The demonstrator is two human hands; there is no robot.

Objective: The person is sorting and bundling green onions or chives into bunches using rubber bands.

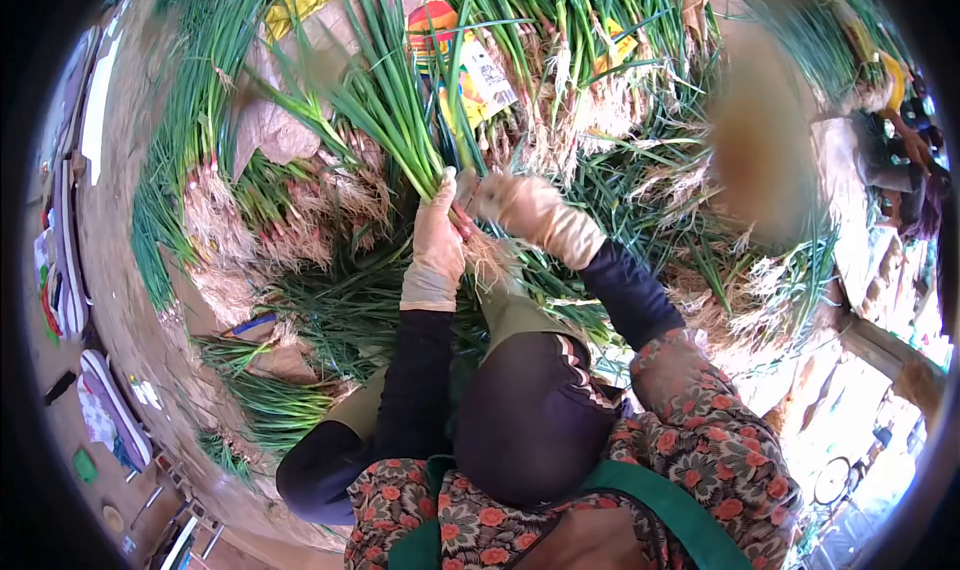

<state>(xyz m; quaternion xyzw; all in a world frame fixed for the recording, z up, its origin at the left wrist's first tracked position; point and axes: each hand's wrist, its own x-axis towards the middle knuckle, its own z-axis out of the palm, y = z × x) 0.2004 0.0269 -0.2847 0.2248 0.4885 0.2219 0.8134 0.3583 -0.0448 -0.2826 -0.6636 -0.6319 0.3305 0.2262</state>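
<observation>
My left hand (437, 240), in a pale glove, is wrapped around a small bunch of spring onions (405, 130). Their green leaves point up and away, and the stringy roots (487, 257) hang out below the grip. Close beside the stalks is my right hand (535, 213), also gloved, its fingers curled in. Motion blurs those fingertips, and what they pinch cannot be made out. Around both hands lie loose green leaves (620, 205).
Heaped spring onions with roots (600, 110) lie ahead, more bundles (215, 210) to the left. A printed yellow packet (485, 80) rests among them. Cut greens (280, 400) cover the floor by my knee. Another person (900, 160) is at the far right. A brown blur covers part of the right side.
</observation>
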